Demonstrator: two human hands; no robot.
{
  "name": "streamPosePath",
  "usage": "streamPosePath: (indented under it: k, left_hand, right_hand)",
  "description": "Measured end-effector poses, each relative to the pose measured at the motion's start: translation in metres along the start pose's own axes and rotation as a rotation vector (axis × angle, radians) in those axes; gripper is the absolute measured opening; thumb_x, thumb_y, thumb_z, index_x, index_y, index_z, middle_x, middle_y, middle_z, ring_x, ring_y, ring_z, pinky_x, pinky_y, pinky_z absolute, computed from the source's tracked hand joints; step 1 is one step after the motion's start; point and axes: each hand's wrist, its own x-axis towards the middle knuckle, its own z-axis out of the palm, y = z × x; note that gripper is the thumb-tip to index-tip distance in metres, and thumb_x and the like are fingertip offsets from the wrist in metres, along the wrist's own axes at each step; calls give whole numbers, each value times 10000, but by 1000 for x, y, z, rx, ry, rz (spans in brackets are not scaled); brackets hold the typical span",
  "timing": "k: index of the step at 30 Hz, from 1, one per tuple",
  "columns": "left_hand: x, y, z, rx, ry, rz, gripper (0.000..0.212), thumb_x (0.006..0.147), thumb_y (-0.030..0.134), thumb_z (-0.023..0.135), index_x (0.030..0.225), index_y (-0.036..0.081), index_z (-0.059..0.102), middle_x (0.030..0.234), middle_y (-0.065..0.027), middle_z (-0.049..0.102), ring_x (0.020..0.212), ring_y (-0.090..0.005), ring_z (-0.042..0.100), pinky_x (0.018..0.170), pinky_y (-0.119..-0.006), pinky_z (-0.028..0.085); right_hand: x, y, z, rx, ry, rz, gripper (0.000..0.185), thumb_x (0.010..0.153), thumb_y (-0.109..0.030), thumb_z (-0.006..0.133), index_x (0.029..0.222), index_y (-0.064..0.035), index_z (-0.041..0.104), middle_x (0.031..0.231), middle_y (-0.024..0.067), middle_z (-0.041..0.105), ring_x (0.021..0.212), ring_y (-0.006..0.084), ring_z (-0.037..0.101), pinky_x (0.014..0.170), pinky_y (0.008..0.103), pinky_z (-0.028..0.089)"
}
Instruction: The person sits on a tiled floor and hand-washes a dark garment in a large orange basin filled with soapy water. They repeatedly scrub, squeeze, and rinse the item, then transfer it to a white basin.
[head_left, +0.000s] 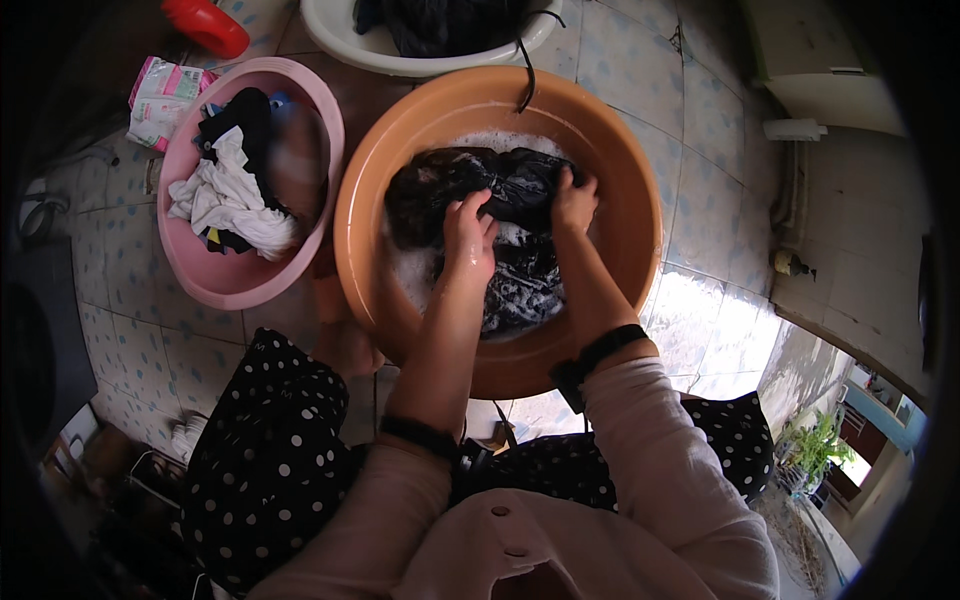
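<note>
A wet black garment lies bunched across the orange plastic basin, streaked with suds. My right hand grips its right end, fingers wrapped over the cloth. At the near edge, left of the middle, my left hand has its wet fingers curled onto the same cloth; its far fingertips are partly hidden. Below the hands, more dark cloth sits in the soapy water, covered in white foam. Whether it is part of the same garment, I cannot tell.
On the left stands a pink basin with white cloth and dark clothes. Beyond is a white basin of dark cloth; a black cord hangs over the orange rim. A detergent bag and red bottle are at upper left.
</note>
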Motion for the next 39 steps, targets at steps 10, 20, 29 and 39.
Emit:
streamPosePath:
  k: [10, 20, 29, 39]
  left_hand:
    - [10, -23, 2, 295, 27, -472, 436, 796, 271, 640, 1153, 72, 491, 1054, -152, 576, 929, -342, 590, 775, -536, 490]
    - [-8, 8, -23, 259, -552, 36, 257, 876, 309, 550, 939, 66, 607, 905, -102, 626, 838, -233, 603, 806, -350, 496]
    - [-48, 18, 5, 60, -500, -137, 238, 850, 225, 531, 966, 27, 596, 917, -99, 615, 835, -232, 601, 742, -357, 507]
    - [-135, 35, 40, 277, -261, -108, 404, 884, 372, 550, 1167, 84, 543, 1137, -95, 601, 1044, -258, 574, 820, -428, 499]
  right_hand:
    - [-37, 10, 10, -503, -273, -210, 397, 743, -313, 686, 1107, -171, 617, 1344, 190, 415, 1146, 376, 486, 924, 456, 447]
    - [-175, -45, -79, 148, -202, -1009, 168, 582, -165, 716, 700, -78, 636, 1051, 80, 633, 950, 359, 536, 828, 390, 462]
    - [-166, -57, -109, 324, -20, -617, 326, 704, -225, 648, 895, 40, 648, 847, 230, 655, 789, 349, 630, 742, 397, 480]
    - [-121, -74, -124, 334, 52, -398, 303, 673, -191, 666, 891, -49, 510, 842, 165, 604, 836, 379, 571, 755, 445, 448]
